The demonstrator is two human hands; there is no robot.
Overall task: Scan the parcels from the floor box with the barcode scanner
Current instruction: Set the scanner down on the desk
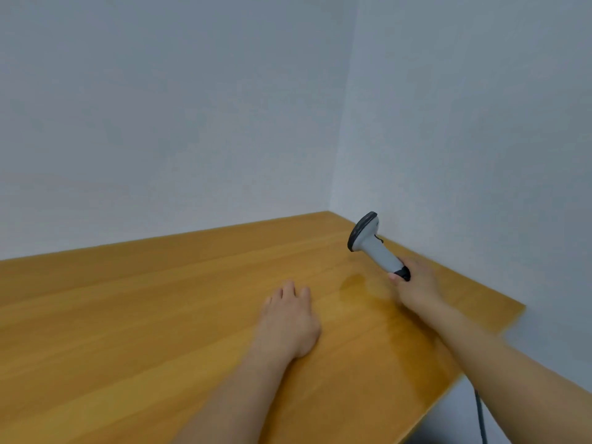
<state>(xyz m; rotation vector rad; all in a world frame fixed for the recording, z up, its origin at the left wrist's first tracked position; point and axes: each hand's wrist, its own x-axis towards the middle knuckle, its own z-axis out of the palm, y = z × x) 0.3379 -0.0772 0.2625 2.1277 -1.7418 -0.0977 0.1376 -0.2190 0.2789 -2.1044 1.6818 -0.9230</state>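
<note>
A grey barcode scanner (371,243) with a dark head stands tilted above the wooden table (144,315), near its far right corner. My right hand (416,285) is closed around the lower end of its handle. My left hand (288,318) lies flat on the tabletop, palm down, fingers slightly apart, holding nothing. No parcels and no floor box are in view.
Pale grey walls meet in a corner behind the table. The table's right edge runs diagonally from the far corner toward me. A dark cable (480,418) hangs below that edge at the lower right.
</note>
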